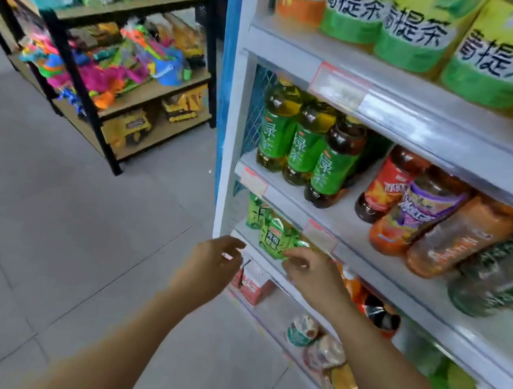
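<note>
Apparently left hand [213, 258] and right hand [313, 273] hover loose-fingered by the upright green carton [272, 231].

Reference: white shelf post [233, 121].
1. Green cartons [271, 236], just right of the post, third shelf down: lower front hidden behind the right hand [310, 272]; print blurred.
2. Right hand: fingertips at the cartons; touching or gripping, cannot tell.
3. Left hand [213, 255], at the post's foot: fingers curled, smeared; a pale scrap between them, unidentifiable.
4. Red-and-white box [254, 286], below the post: left part hidden by the left hand.
5. Price tags [337, 87], right of the post: unreadable.
6. Large bottles [415, 23], top shelf right of the post: cut off by the upper edge.
7. Dark bottles [508, 273], far right of the post: blurred, cut by the right edge.
8. Lowest-shelf goods [321, 346], below right of the post: too blurred to name.
</note>
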Action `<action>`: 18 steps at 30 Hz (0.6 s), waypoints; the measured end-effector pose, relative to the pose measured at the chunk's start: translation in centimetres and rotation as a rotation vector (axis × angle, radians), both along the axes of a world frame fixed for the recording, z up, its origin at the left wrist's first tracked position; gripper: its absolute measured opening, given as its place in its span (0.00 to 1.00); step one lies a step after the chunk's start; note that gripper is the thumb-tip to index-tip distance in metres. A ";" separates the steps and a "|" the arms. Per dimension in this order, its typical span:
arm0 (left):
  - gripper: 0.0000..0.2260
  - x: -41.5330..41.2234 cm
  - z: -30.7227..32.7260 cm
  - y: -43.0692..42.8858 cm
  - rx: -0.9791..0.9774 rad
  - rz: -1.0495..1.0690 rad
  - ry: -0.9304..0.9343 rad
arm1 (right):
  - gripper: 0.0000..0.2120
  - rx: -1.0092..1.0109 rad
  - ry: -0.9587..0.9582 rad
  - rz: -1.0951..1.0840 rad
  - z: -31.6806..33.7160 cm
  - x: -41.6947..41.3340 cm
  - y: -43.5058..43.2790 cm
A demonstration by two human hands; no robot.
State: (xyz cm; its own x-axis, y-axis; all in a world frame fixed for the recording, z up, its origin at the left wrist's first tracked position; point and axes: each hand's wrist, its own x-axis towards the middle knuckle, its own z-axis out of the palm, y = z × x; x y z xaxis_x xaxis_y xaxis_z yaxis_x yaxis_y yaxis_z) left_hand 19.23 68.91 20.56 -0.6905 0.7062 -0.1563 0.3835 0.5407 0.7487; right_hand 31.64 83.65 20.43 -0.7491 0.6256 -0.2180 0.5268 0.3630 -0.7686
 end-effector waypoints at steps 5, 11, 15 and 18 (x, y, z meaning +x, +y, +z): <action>0.11 -5.6 -1.6 1.8 -0.075 -0.017 -0.014 | 0.08 0.019 0.038 -0.079 0.4 -3.3 1.6; 0.18 -11.4 0.3 9.1 0.056 -0.197 0.024 | 0.07 0.003 0.033 -0.378 -0.2 -4.9 3.1; 0.25 -14.8 1.5 13.2 0.132 -0.214 0.113 | 0.12 0.047 0.042 -0.533 0.0 -7.0 3.5; 0.28 -16.3 1.6 14.9 0.179 -0.255 0.087 | 0.16 0.097 0.055 -0.608 0.1 -8.6 3.1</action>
State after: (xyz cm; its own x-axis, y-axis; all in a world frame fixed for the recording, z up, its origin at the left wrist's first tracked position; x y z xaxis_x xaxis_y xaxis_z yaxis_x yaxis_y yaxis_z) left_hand 2.89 83.77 22.21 -0.4930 0.8692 0.0377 0.5562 0.2815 0.7819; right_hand 23.02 86.77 20.50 -0.2605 0.9593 -0.1095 0.6220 0.0799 -0.7789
